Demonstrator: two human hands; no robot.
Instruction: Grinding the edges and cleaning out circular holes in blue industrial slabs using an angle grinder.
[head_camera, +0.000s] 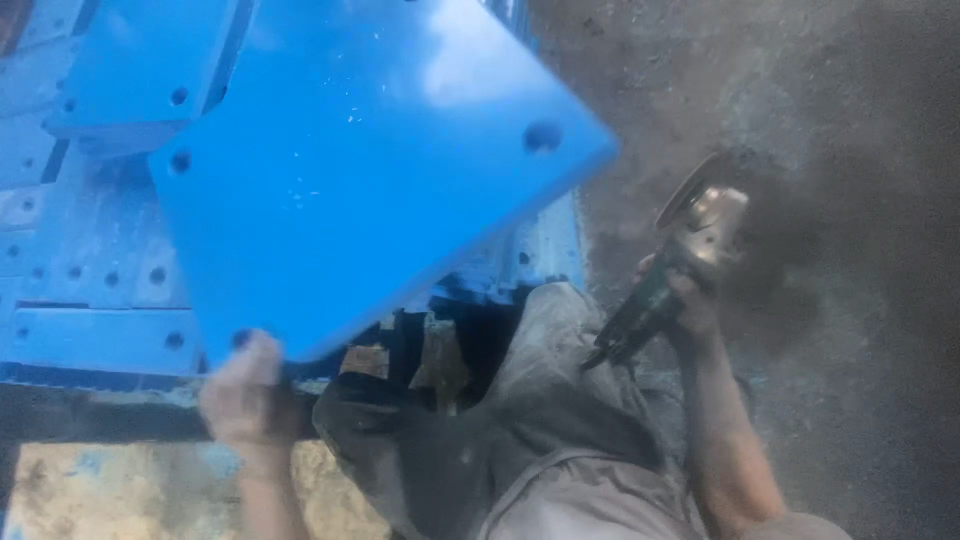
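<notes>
A large square blue plate with a round hole near each corner fills the upper middle of the view, tilted. My left hand grips its near corner from below, thumb over the hole there. Off to the right, my right hand is closed around the body of an angle grinder, its disc pointing up and away, clear of the plate. My knee in dusty grey trousers lies between the two arms.
More blue plates with holes are stacked at the left, under and behind the held plate. Dusty grey floor spreads to the right. A yellowish worn surface shows at the bottom left.
</notes>
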